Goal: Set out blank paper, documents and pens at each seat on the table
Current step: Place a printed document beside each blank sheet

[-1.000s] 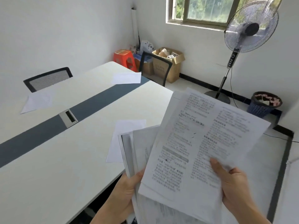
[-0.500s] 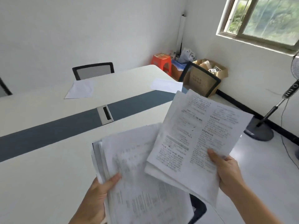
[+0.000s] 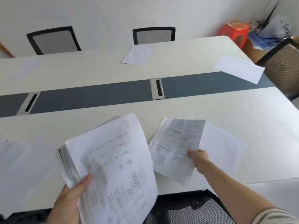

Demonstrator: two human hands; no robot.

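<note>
My left hand (image 3: pixel 71 196) grips a thick stack of printed documents (image 3: pixel 113 167) above the near edge of the white table (image 3: pixel 242 113). My right hand (image 3: pixel 198 156) pinches a thin set of printed pages (image 3: pixel 176 143) low over the table, partly covering a blank sheet (image 3: pixel 221 147) at the near seat. Other blank sheets lie at the far seat (image 3: pixel 136 54), at the right end (image 3: pixel 239 71) and at the near left edge (image 3: pixel 9 149). No pens are in view.
Two mesh-backed chairs (image 3: pixel 153 35) (image 3: pixel 53 40) stand behind the far side, one chair (image 3: pixel 284 65) at the right end, another (image 3: pixel 194 210) below me. A grey strip with cable ports (image 3: pixel 157 88) runs down the table's middle. A red stool (image 3: pixel 233 31) and bags sit in the corner.
My view has swung left and down onto the table. My right hand has drawn its pages away from the stack and lowered them over the blank sheet at the near seat.
</note>
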